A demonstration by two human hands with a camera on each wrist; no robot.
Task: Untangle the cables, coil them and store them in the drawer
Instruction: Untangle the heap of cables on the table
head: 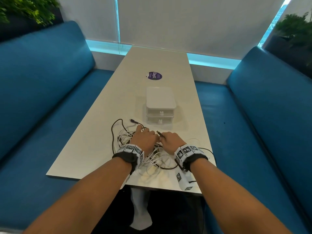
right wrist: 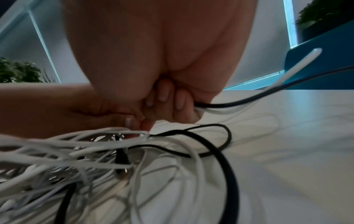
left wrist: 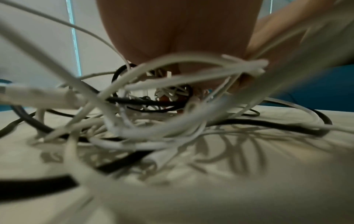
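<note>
A tangle of white and black cables (head: 152, 158) lies on the near end of the white table (head: 94, 149), spreading under both wrists. My left hand (head: 148, 132) is curled down into the tangle and pinches white strands (left wrist: 191, 60). Touching it on the right, my right hand (head: 163, 136) grips a black cable (right wrist: 239, 103) together with a white one, fingers (right wrist: 180, 100) closed round them. The black cable's plug (head: 158, 132) sticks out above that fist. A second black plug (head: 133, 121) lies loose beyond the left hand. The white two-drawer unit (head: 159, 105) stands just behind, both drawers shut.
A purple round sticker (head: 153, 76) is on the table beyond the drawer unit. Blue benches (head: 42, 98) flank the table on both sides. Plants (head: 297, 29) stand behind the bench backs. The table's near edge (head: 152, 188) is just below my wrists.
</note>
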